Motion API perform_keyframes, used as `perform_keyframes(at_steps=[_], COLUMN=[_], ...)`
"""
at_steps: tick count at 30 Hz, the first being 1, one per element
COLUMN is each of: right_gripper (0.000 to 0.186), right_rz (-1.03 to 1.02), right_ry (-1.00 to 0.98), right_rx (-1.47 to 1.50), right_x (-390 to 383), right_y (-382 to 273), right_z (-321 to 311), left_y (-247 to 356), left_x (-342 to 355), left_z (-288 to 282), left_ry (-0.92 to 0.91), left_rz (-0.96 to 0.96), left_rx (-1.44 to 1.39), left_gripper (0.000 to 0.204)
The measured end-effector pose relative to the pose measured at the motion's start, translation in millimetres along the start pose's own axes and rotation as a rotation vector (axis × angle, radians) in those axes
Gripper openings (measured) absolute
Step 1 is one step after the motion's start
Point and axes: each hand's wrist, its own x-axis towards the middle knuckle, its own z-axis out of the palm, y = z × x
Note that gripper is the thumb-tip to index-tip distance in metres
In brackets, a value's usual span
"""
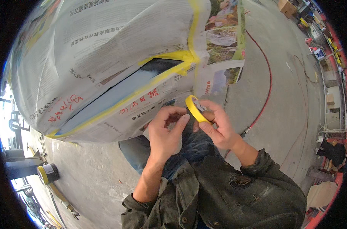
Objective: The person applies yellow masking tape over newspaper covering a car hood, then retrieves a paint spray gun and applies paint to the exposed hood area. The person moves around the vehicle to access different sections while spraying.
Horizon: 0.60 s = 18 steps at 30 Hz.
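My right hand (222, 129) grips a roll of yellow masking tape (197, 111) by its rim, with fingers reaching into the core. Close beside the roll, my left hand (165, 128) has curled fingers, thumb bent toward the index finger. Whatever those fingertips pinch is too small to make out. Just beyond both hands stands a rounded body panel covered in newspaper (116, 42). A long slanted strip of grey-blue surface (108, 99) with a black upper end shows through the paper, bordered by yellow tape (188, 57).
A red hose (271, 76) curves over the concrete floor (273, 126) at my right. Shelves with boxes and tools (332, 103) line the far right. A dark can with a yellow band (48, 174) is at lower left. My bent knees lie under my hands.
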Motion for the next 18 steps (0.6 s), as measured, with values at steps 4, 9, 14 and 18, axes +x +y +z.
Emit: perform_keyframes(at_steps=[4, 9, 14, 18], right_gripper=[0.057, 0.062, 0.065, 0.057], right_rz=[0.017, -0.002, 0.03, 0.073], right_ry=[-0.014, -0.061, -0.178, -0.024], right_rx=[0.095, 0.147, 0.25, 0.086], right_x=[-8.7, -21.6, -38.5, -38.6], right_y=[-15.4, -12.6, -4.5, -10.7], right_z=[-10.2, -17.3, -18.3, -10.6], left_y=[1.1, 4.4, 1.4, -13.9], left_x=[1.3, -1.8, -4.7, -9.9], left_z=[6.5, 18.5, 26.1, 31.2], left_ry=[-0.12, -0.18, -0.355, -0.251], left_rz=[0.023, 0.036, -0.291, -0.191], left_rx=[-0.084, 0.002, -0.452, -0.364], left_gripper=[0.045, 0.064, 0.082, 0.088])
